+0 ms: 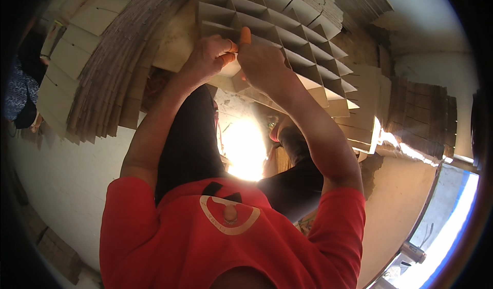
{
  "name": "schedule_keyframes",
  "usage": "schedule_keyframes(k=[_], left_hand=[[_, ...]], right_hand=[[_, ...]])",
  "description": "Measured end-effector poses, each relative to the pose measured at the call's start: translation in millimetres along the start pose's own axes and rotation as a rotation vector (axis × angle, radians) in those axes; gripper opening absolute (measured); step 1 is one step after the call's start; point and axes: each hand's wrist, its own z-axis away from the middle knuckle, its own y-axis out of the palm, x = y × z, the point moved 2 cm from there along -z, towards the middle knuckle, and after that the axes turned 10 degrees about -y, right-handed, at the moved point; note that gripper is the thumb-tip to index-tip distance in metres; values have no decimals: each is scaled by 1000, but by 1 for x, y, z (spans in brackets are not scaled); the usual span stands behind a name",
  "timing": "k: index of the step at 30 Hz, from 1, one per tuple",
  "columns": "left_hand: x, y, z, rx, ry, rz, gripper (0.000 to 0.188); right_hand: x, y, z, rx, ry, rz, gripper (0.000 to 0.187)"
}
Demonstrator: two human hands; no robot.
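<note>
A cardboard divider grid [299,59], made of interlocked strips forming square cells, lies tilted in front of me. Both hands meet at its near left part. My left hand [208,58] is closed, its orange-covered thumb and finger pinching at the edge of the cardboard. Just beside it, my right hand [263,65] is closed at the same edge, with one orange-covered digit pointing up against the cell walls. The exact strip between the fingertips is partly hidden by the hands.
Long rows of slotted cardboard strips [115,65] stand stacked at the left. More stacked strips [418,112] sit at the right, and others [308,4] lie behind the grid. Bright light falls on the floor [244,150] between my legs. Part of another person's patterned clothing [21,91] shows at far left.
</note>
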Motion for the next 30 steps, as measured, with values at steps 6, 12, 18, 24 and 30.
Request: schedule_keyframes(k=[6,12,18,24,30], left_hand=[[-2,-6,9,-116,158,-114,35],[-11,-2,-12,-63,345,-428,74],[8,5,-64,-40,419,-466,77],[17,10,-103,151,441,-531,42],[-32,-5,-98,161,517,-714,24]], right_hand=[[-46,-24,12,-287,78,-271,53],[-192,15,80,-729,358,578,73],[-148,17,107,-235,427,-340,73],[-84,50,118,-345,287,-184,30],[-88,15,130,-446,313,27,20]])
